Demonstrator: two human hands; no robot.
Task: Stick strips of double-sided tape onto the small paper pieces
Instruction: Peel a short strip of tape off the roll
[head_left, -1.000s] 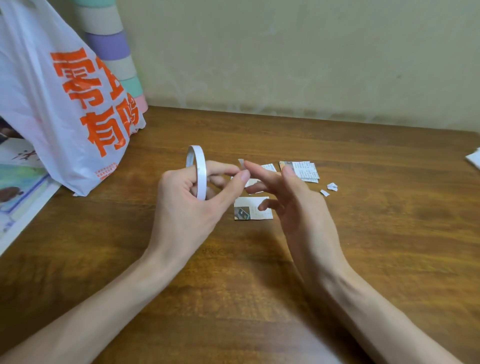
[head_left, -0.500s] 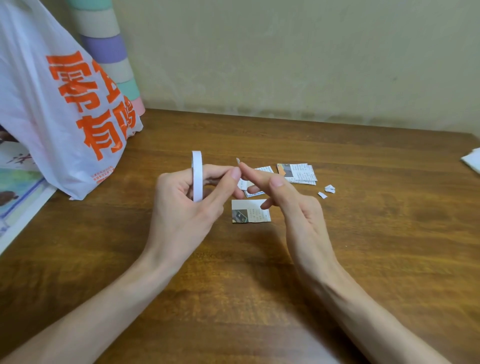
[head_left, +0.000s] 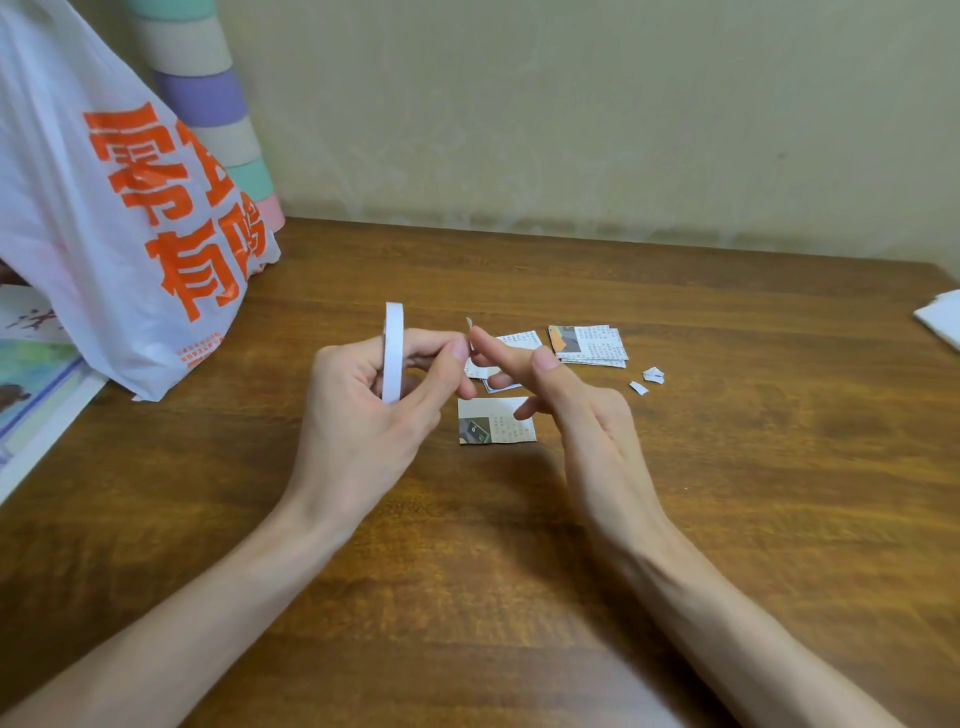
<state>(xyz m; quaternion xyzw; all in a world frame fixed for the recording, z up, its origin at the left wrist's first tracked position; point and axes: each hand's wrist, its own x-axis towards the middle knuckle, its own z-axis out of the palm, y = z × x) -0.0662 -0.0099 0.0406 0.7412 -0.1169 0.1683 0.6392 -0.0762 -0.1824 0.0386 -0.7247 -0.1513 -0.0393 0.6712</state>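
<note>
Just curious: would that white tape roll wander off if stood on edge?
Likely: the tape roll is a narrow hoop, so it would probably roll or topple. It seems light; the left hand holds it with few fingers.

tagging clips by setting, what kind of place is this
Probably a home desk used for paper crafts: a wooden table against a plain wall, a printed plastic shopping bag, cut paper pieces and a tape roll.

The thin white tape roll (head_left: 393, 358) stands upright and edge-on in the left hand's (head_left: 363, 415) grip, a short tape strip (head_left: 469, 327) sticks up at the right hand's (head_left: 587, 415) forefinger tip, seemingly stuck there, and a printed paper square (head_left: 496, 421) and a small paper stack (head_left: 589, 343) lie flat beyond.
</note>
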